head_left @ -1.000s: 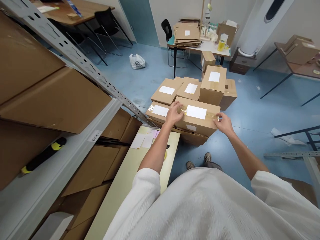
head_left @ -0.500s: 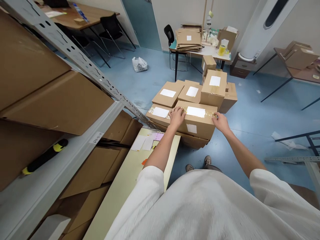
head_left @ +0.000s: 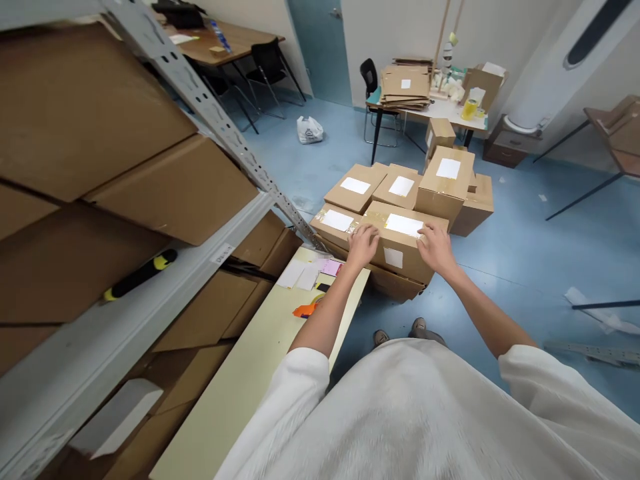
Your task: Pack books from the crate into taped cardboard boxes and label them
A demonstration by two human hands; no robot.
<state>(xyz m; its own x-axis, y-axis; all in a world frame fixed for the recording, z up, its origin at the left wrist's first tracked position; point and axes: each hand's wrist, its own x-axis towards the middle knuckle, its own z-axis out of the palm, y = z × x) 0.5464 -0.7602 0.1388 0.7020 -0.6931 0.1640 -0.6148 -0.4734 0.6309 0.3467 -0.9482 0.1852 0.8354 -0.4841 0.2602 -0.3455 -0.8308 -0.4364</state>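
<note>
A taped cardboard box point(head_left: 400, 257) with a white label lies on top of a stack of similar boxes on the floor in front of me. My left hand point(head_left: 363, 244) lies flat on its near left top edge, fingers stretched out. My right hand point(head_left: 436, 245) lies flat on its near right top edge, fingers spread beside the label. Neither hand holds anything. Several more labelled boxes point(head_left: 356, 189) stand behind and beside it.
A metal shelf rack point(head_left: 150, 293) with flattened cardboard fills the left; a yellow-and-black tool point(head_left: 140, 273) lies on it. A pale table point(head_left: 260, 373) with paper slips and an orange item stands by my left arm. Tables, chairs, a plastic bag and blue floor point(head_left: 525, 260) lie beyond.
The box has gone down onto the stack. Both hands moved from its ends to lie flat on its top, and the right hand slid inward. The camera swung right.
</note>
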